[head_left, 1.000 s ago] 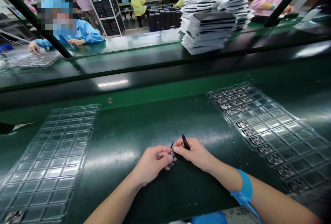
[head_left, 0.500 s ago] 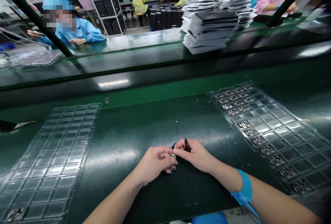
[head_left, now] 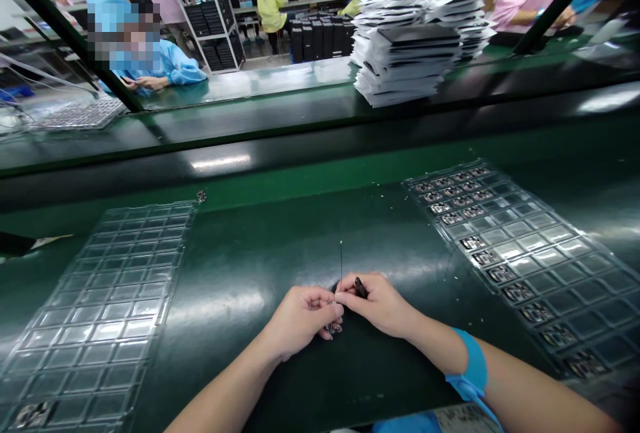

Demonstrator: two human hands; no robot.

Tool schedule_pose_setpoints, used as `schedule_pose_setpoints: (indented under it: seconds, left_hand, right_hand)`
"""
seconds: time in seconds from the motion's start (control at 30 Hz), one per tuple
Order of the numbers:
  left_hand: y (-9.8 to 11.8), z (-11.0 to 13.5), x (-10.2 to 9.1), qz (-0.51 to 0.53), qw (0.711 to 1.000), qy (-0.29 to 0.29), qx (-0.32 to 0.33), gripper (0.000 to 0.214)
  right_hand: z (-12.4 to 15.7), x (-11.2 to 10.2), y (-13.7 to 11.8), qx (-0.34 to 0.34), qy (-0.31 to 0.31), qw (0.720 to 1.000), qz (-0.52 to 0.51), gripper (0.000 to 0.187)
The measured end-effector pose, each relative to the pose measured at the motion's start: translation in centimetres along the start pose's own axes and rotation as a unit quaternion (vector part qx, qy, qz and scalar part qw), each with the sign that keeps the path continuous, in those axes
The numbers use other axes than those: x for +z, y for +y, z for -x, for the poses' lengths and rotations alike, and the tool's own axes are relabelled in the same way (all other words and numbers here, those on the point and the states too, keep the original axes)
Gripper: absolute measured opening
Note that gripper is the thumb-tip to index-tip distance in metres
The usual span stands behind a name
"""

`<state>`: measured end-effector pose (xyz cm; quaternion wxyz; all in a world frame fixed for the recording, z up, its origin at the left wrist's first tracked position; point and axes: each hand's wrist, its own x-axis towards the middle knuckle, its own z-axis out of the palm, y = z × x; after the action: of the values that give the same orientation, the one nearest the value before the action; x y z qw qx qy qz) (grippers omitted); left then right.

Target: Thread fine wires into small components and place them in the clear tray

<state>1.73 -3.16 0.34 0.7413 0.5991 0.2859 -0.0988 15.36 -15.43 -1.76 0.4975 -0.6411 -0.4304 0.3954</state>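
My left hand (head_left: 299, 318) is closed, its thumb and fingers pinching a small circuit board (head_left: 334, 328) that they partly hide. Touching it from the right, my right hand (head_left: 383, 303) has thumb and forefinger pressed together at the board's upper edge. A thin black cable (head_left: 341, 264) with a tiny bright tip rises from between those fingertips. The end of a slim black tool (head_left: 360, 288) sticks out of the right hand; its kind is hidden by the fingers. A blue wrist strap (head_left: 470, 365) circles my right forearm.
A clear plastic tray (head_left: 537, 223) at right holds several small boards. Another clear tray (head_left: 107, 313), at left, has one board (head_left: 33, 414) in a near pocket. A loose board (head_left: 201, 196) lies behind it. Beyond the ledge are stacked white sheets (head_left: 405, 66) and a co-worker (head_left: 183, 66) in blue.
Both hands stay together on the board, with only slight finger shifts. The cable's tip sits a little lower. Across the ledge, the co-worker in blue has brought their hands together.
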Motion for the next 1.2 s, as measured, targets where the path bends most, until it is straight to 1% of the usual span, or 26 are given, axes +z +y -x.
schedule_pose_setpoints:
  seconds: [0.07,0.13,0.2,0.27,0.33,0.37,0.43,0.5,0.6,0.67,0.73,0.83,0.93,1.0,1.13,1.2]
  left_hand:
    - [0.0,0.0,0.0,-0.007,1.0,0.004,0.002,0.023]
    - [0.2,0.1,-0.3,-0.007,1.0,0.011,0.015,0.022]
    - [0.5,0.2,-1.0,0.007,0.999,0.036,0.03,0.021]
    - [0.9,0.5,-1.9,0.024,0.996,0.075,0.04,0.022]
    - [1.3,0.6,-2.6,0.025,0.994,0.1,0.045,0.023]
    - [1.4,0.7,-2.9,0.019,0.994,0.101,0.044,0.023]
    - [1.4,0.7,-3.1,0.006,0.995,0.092,0.035,0.021]
    - [1.2,0.7,-3.0,-0.002,0.997,0.078,0.022,0.019]
    - [0.7,0.5,-2.6,-0.005,0.998,0.06,0.017,0.016]
    - [0.4,0.4,-2.4,-0.011,0.998,0.053,0.021,0.016]
    - [0.2,0.2,-2.4,-0.022,0.998,0.059,0.029,0.015]
    - [0.2,0.1,-2.6,-0.033,0.995,0.081,0.04,0.014]
    - [0.3,0.2,-2.7,-0.036,0.994,0.09,0.041,0.014]
    - [0.2,0.2,-2.6,-0.036,0.996,0.076,0.041,0.014]
    - [-0.1,0.2,-2.2,-0.025,0.998,0.019,0.05,0.014]
    - [-0.2,0.2,-2.0,-0.026,0.998,0.019,0.048,0.014]
  right_hand:
    - [0.0,0.0,0.1,-0.005,0.003,1.0,0.006,0.018]
    - [0.2,-0.1,0.3,-0.018,0.029,0.999,0.004,0.017]
    - [0.5,-0.3,0.5,-0.042,0.074,0.996,-0.014,0.018]
    - [0.7,-0.4,0.7,-0.077,0.116,0.989,-0.042,0.022]
    - [1.0,-0.5,0.6,-0.107,0.138,0.984,-0.04,0.029]
    - [1.1,-0.4,0.5,-0.114,0.144,0.983,-0.022,0.033]
    - [1.3,-0.3,0.2,-0.102,0.139,0.985,0.025,0.037]
    - [1.6,-0.1,0.0,-0.066,0.109,0.991,0.049,0.037]
    - [2.1,0.2,-0.3,-0.035,0.041,0.997,0.059,0.031]
    - [2.3,0.5,-0.5,-0.035,0.023,0.997,0.065,0.024]
    - [2.5,0.8,-0.7,-0.03,0.03,0.996,0.072,0.02]
    - [2.5,1.1,-0.6,-0.003,0.044,0.996,0.078,0.015]
    - [2.4,1.2,-0.1,0.022,0.052,0.995,0.084,0.015]
    - [2.3,1.2,0.1,0.018,0.052,0.994,0.095,0.016]
    - [2.2,1.2,0.0,-0.006,0.042,0.991,0.125,0.017]
    - [2.2,1.2,-0.1,-0.018,0.036,0.99,0.135,0.016]
